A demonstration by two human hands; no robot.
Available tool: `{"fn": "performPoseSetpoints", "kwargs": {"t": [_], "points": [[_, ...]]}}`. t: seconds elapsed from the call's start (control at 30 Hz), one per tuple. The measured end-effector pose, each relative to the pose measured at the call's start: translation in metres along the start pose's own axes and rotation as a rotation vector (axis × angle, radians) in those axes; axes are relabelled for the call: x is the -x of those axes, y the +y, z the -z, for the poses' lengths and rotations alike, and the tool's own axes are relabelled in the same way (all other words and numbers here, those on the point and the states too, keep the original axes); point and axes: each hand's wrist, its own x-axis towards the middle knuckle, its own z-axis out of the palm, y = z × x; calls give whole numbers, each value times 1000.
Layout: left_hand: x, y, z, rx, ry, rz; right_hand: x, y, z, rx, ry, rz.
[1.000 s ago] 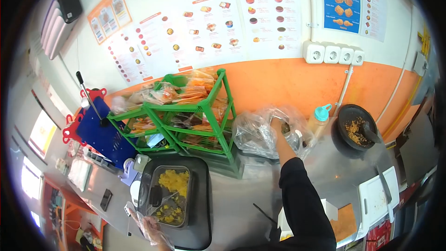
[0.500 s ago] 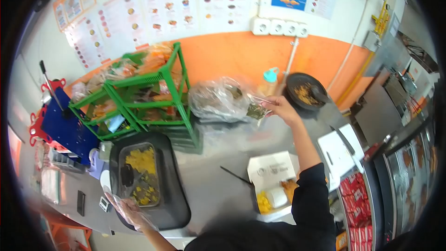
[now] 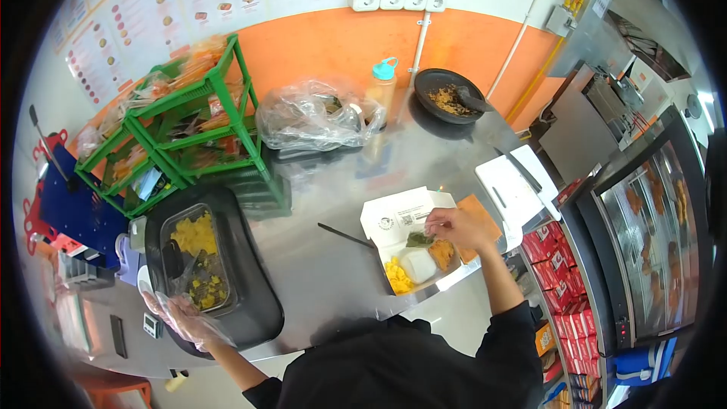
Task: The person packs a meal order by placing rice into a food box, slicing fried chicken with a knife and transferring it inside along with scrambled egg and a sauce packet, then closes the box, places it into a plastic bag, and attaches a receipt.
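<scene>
My right hand (image 3: pixel 453 228) is over an open white cardboard meal box (image 3: pixel 382 216), its fingers pinched at the edge of a small clear packet of dark green contents (image 3: pixel 416 239). The packet sits at the back of the box's food. Inside the box are yellow diced pieces (image 3: pixel 397 276), a white wrapped block (image 3: pixel 419 265) and a piece of fried chicken (image 3: pixel 441 254). In a clear plastic glove, my left hand (image 3: pixel 182 318) is open and holds nothing visible. It is beside the black tub (image 3: pixel 257 288) with a clear container of yellow food (image 3: pixel 193 235).
A green rack (image 3: pixel 189 132) of packets stands at the back left, beside a clear plastic bag (image 3: pixel 310 117), a bottle (image 3: pixel 382 83) and a stone mortar (image 3: pixel 447 98). A knife (image 3: pixel 522 170) lies on a white cutting board (image 3: pixel 500 189). A black stick (image 3: pixel 344 235) touches the box.
My right hand has brought the green packet from near the plastic bag down to the meal box. The view has shifted right. My left hand stays beside the black tub.
</scene>
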Motion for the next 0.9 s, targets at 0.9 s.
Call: {"fn": "performPoseSetpoints", "kwargs": {"t": [0.9], "points": [[-3, -8, 11, 5, -39, -49, 111, 42, -92, 283, 922, -120]]}}
